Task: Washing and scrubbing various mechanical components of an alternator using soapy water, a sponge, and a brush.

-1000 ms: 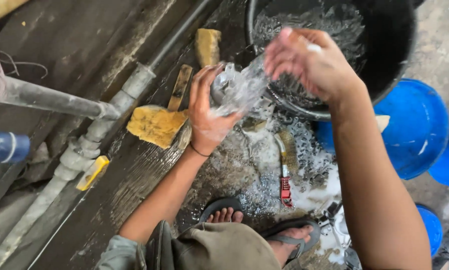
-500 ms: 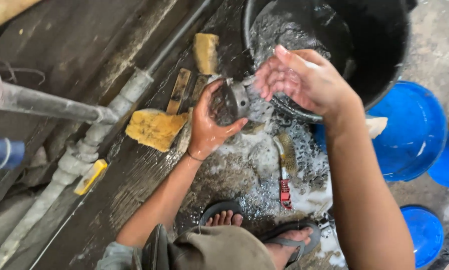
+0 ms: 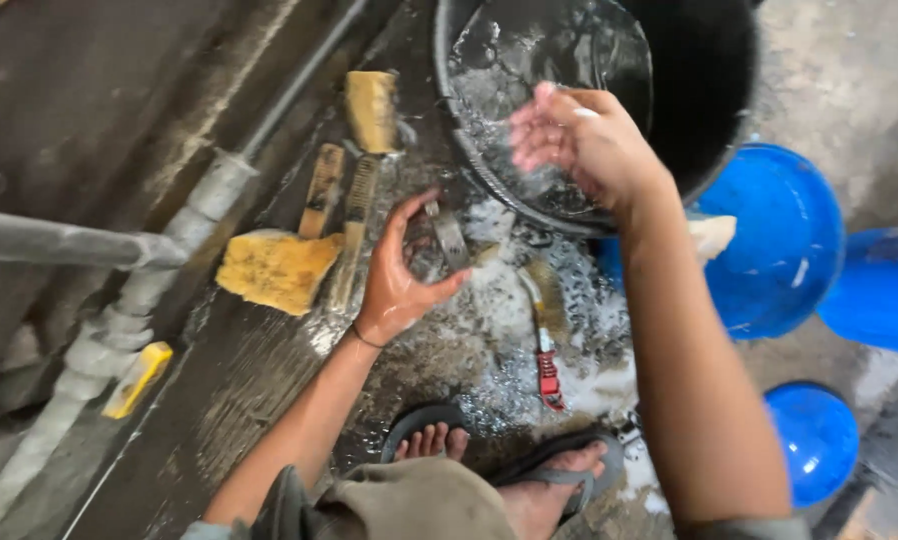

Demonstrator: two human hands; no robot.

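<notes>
The left hand is cupped around a small metal part, palm up, fingers curled loosely about it; the part rests against the fingers and thumb, above the wet, soapy floor. The right hand is at 2 o'clock from the left hand, held over the rim of the black bucket, fingers together and slightly cupped, gripping nothing. The metal part lies at 7 o'clock from the right hand and apart from it. Water fills the bucket beneath the right hand.

A yellow sponge lies at 9 o'clock from the left hand, near it. A brush lies between the sponge and the left hand. A red-handled tool lies on the floor at 4 o'clock from the left hand. Blue tubs stand at 3 o'clock, beside the bucket.
</notes>
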